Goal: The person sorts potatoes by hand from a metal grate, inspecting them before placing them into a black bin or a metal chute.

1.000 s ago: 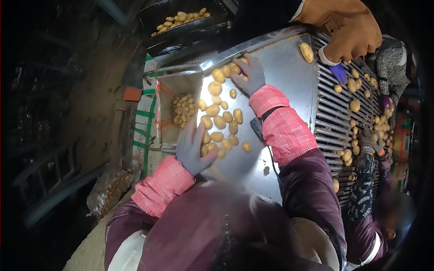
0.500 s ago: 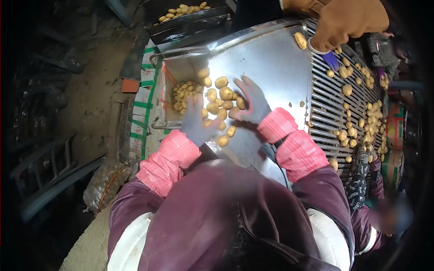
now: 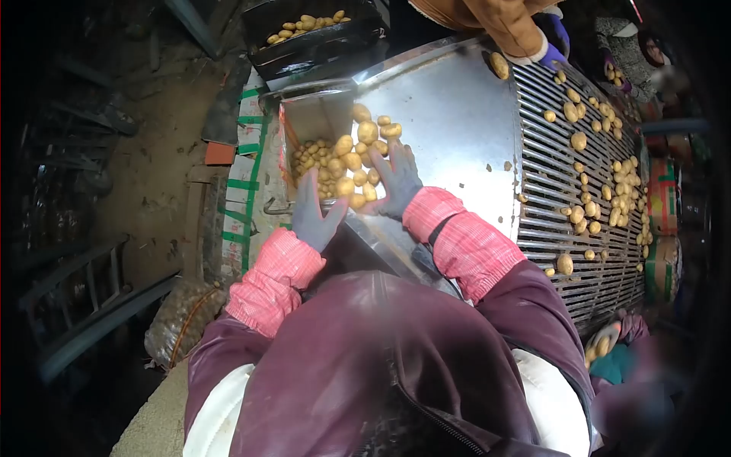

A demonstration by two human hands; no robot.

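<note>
Several yellow potatoes (image 3: pixel 367 132) lie bunched at the left end of a metal sorting table (image 3: pixel 449 114). My right hand (image 3: pixel 396 183), in a grey glove, is against the right side of the bunch with its fingers spread. At the near edge of the crate mouth is my gloved left hand (image 3: pixel 314 217), open, thumb apart from the fingers. Between my hands several potatoes sit at the table's lip. Below it, a crate (image 3: pixel 327 114) holds a heap of smaller-looking potatoes (image 3: pixel 314 156).
On the right, a slatted metal grate (image 3: pixel 548 190) carries scattered potatoes. A co-worker's purple-gloved hand (image 3: pixel 553 57) is at its far end. A dark box (image 3: pixel 320 46) with potatoes stands at the back left. A filled net sack (image 3: pixel 177 324) lies at lower left.
My right hand has moved left, and the potatoes have shifted left to the crate's mouth. My left hand has drawn slightly left and nearer me. The co-worker's arm at the top has moved.
</note>
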